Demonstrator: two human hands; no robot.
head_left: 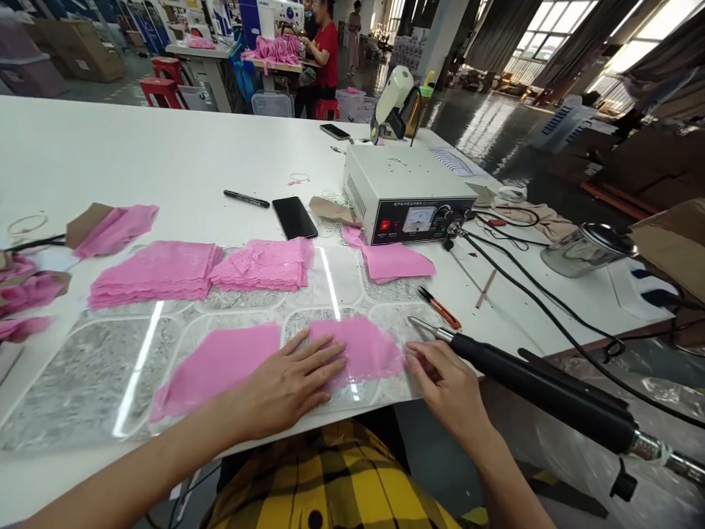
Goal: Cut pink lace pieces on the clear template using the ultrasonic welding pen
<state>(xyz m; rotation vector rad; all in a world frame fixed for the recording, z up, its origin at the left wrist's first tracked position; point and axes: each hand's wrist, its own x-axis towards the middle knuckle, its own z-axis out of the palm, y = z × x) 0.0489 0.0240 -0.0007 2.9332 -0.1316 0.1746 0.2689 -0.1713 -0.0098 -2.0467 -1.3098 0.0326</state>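
My left hand (291,378) lies flat with its fingers stretched out. Its fingertips rest on the left edge of a thin pink fabric piece (360,345) on a clear, patterned mat (110,367). Partly under that hand and forearm is a second pink fabric piece (231,360). At the right corner of the first piece, my right hand (443,375) has curled fingers, thumb and forefinger closed at the fabric's edge. A black ultrasonic handpiece (529,382) with a metal tip slants in from the right, just above my right hand, untouched.
Two pink fabric stacks (157,272) (264,266) lie behind. A control box (413,192) with cables, a phone (294,218), a pen (246,198), orange-handled snips (440,307) and a glass jar (589,248) occupy the table. A co-worker in red (326,55) sits beyond.
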